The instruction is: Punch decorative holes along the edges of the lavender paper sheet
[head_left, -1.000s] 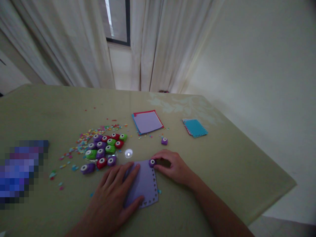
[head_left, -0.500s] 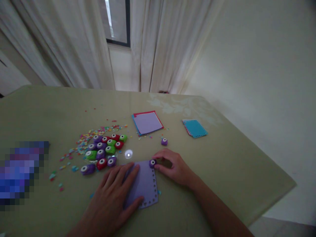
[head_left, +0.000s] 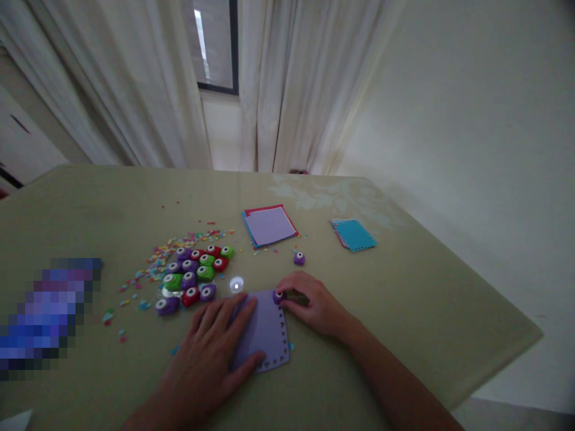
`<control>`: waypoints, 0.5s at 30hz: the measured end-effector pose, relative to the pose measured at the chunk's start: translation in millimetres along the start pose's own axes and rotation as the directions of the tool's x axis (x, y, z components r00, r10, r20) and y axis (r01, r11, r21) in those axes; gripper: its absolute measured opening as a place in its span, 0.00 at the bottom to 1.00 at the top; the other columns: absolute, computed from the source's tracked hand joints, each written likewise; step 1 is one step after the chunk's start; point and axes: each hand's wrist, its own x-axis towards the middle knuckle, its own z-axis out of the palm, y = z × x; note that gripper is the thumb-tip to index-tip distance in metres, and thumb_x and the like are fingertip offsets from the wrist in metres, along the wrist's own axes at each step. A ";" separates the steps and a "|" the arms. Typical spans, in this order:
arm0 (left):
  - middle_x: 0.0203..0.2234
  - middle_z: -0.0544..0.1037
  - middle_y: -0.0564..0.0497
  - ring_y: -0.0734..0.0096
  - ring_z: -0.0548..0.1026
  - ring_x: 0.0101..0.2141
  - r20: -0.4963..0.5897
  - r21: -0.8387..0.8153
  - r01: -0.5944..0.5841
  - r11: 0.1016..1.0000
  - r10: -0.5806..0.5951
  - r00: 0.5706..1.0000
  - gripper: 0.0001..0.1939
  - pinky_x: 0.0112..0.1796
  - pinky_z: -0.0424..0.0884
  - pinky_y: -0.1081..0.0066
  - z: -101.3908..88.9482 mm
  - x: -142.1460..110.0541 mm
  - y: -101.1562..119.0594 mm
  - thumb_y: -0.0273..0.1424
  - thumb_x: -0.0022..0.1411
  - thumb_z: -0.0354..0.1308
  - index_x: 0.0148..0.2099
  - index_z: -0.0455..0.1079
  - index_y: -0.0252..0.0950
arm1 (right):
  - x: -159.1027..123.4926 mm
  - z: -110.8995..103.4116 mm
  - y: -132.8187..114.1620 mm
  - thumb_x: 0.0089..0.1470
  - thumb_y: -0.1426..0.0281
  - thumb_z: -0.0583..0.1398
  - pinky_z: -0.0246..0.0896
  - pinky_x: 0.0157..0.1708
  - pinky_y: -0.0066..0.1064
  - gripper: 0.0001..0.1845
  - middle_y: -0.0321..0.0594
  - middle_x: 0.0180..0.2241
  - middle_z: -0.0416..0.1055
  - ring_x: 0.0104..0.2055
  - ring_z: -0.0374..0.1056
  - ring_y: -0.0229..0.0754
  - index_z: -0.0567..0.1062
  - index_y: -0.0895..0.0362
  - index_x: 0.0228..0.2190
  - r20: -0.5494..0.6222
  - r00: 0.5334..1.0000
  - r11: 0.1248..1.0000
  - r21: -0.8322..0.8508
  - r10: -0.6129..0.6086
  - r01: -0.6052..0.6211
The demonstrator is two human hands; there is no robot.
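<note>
A lilac sheet of card (head_left: 265, 329) lies on the table, with small punched holes along its right and lower edges. My left hand (head_left: 220, 341) rests flat on its left part, fingers spread. At the sheet's top right corner sits a purple craft punch (head_left: 279, 297) with a white and black round button. My right hand (head_left: 309, 302) grips it between thumb and fingers, the fingers partly over the button. Just beyond that hand stands another purple punch (head_left: 299, 258). To the left, a cluster of purple, red and green punches (head_left: 197, 272) stands close together.
Colourful paper bits (head_left: 168, 251) are scattered around the cluster. A stack of square cards (head_left: 270, 225) lies behind the lilac sheet, and blue punched cards (head_left: 354, 234) lie farther right. A clear round disc (head_left: 236, 284) and a blurred blue-purple object (head_left: 49, 311) are on the left.
My right fingers have shifted slightly over the punch and cover more of its button. The view has tilted a little; my left hand stays on the sheet.
</note>
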 end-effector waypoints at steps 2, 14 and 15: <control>0.69 0.69 0.45 0.46 0.68 0.62 0.001 -0.006 -0.001 1.000 0.001 1.000 0.39 0.61 0.62 0.47 -1.9 1.3 2.1 0.52 0.72 0.60 0.77 0.56 0.48 | -0.1 0.7 0.7 0.66 0.67 0.68 0.67 0.56 0.40 0.08 0.42 0.46 0.80 0.51 0.74 0.47 0.80 0.52 0.47 -0.011 1.000 1.000 -0.003 -0.008 0.008; 0.59 0.75 0.45 0.51 0.69 0.60 -0.132 -0.488 0.070 0.870 -0.153 0.979 0.20 0.63 0.62 0.47 -33.7 113.2 48.0 0.42 0.78 0.50 0.64 0.71 0.43 | -3.0 8.6 11.3 0.64 0.73 0.67 0.70 0.55 0.39 0.12 0.45 0.49 0.79 0.52 0.74 0.48 0.80 0.53 0.49 -0.047 0.992 0.986 -0.127 -0.119 0.112; 0.58 0.77 0.43 0.51 0.70 0.59 -0.126 -0.562 0.059 0.825 -0.156 0.980 0.19 0.63 0.62 0.47 -29.8 128.8 52.3 0.42 0.78 0.51 0.62 0.72 0.41 | -3.6 10.7 13.7 0.63 0.73 0.67 0.70 0.56 0.39 0.13 0.46 0.51 0.79 0.53 0.74 0.48 0.81 0.53 0.50 -0.059 0.988 0.981 -0.141 -0.140 0.130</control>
